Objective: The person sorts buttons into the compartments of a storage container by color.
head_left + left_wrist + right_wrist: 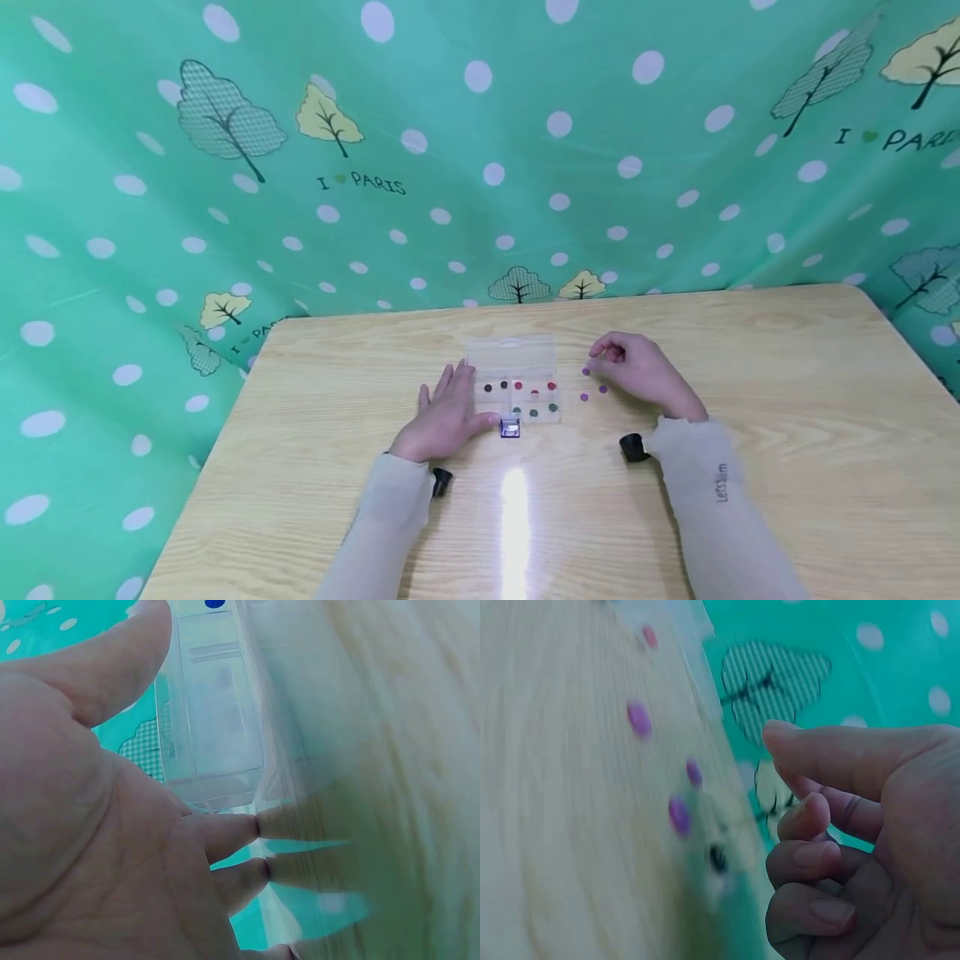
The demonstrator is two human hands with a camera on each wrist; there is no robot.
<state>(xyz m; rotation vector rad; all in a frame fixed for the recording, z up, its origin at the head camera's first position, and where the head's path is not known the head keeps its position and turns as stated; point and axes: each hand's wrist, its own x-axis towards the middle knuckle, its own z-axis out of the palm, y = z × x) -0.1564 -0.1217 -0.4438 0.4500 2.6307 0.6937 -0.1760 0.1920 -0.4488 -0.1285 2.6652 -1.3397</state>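
A clear plastic compartment box [536, 419] lies on the table with its lid [510, 354] folded back behind it. Black discs [488, 388] sit in the back left part, red discs [552, 386] in the back right and green discs [533, 412] in the front right. Along the box's left side rests my left hand [446, 417], fingers straight, thumb toward the front edge. My right hand [637, 367] hovers low by three loose purple discs [584, 397], fingers loosely bent. Between its thumb and fingers [802, 817] no disc shows in the right wrist view.
A small blue-edged square piece [510, 428] is at the box's front edge, near the left thumb. Behind the wooden table [787, 375] hangs a green dotted cloth [480, 167]. Light glares off the tabletop in front of the box.
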